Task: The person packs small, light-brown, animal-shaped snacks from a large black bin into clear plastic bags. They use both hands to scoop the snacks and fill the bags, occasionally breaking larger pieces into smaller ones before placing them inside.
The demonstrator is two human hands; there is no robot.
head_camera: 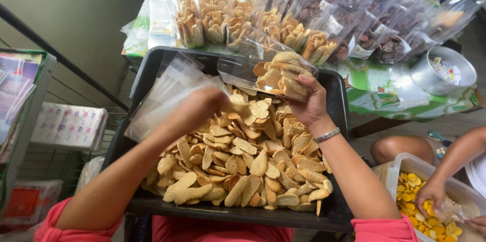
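The right hand (pixel 310 104) grips a half-filled clear bag (pixel 276 72) lying crosswise over the black tray's (pixel 152 75) far edge, while the blurred left hand (pixel 202 105), pinching biscuits (pixel 243 161), hovers just beside its open mouth.

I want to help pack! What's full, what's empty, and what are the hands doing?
Clear bag: partly filled, held by right hand.
Left hand: blurred, over the crackers.
Black tray: heaped with crackers.
Packed bags: full, lined up.
Empty bags: stacked.
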